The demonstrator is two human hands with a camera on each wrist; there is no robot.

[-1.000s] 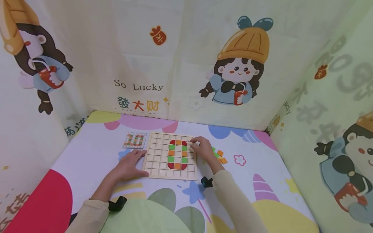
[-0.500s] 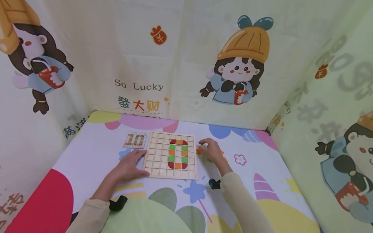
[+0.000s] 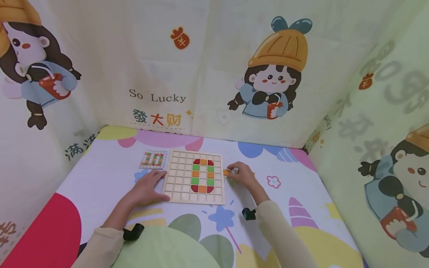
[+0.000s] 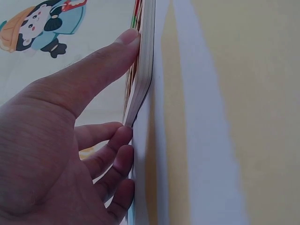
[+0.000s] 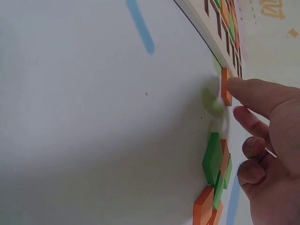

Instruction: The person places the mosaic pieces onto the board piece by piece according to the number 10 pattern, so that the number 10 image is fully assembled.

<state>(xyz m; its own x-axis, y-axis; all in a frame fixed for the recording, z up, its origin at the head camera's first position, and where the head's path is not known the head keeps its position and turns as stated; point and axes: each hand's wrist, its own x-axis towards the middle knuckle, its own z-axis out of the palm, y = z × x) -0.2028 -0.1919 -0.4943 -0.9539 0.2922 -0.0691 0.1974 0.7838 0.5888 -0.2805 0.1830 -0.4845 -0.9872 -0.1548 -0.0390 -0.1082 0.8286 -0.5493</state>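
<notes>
My left hand (image 3: pixel 147 189) rests against the left side of a wooden grid board (image 3: pixel 179 178). In the left wrist view its thumb (image 4: pixel 105 63) lies along the board's edge, the other fingers touching the side. Red, orange and green tiles on the board form a tall ring. Just right of the board, my right hand (image 3: pixel 244 175) pinches a small orange tile (image 3: pixel 226 172) between thumb and index finger. In the right wrist view the thumb covers part of this orange tile (image 5: pixel 226 89), which is close to the board edge; the index fingertip is hidden.
A printed pattern card (image 3: pixel 153 159) lies left of the board. Loose green tiles (image 5: pixel 213 159) and orange tiles (image 5: pixel 203 206) lie under and beside the right hand. A patterned cloth (image 3: pixel 268 208) covers the table, with printed curtains (image 3: pixel 207 82) around it.
The right hand moved away from the board's right edge to the loose tiles, then its thumb and index finger closed on an orange tile. The left hand stayed at the board.
</notes>
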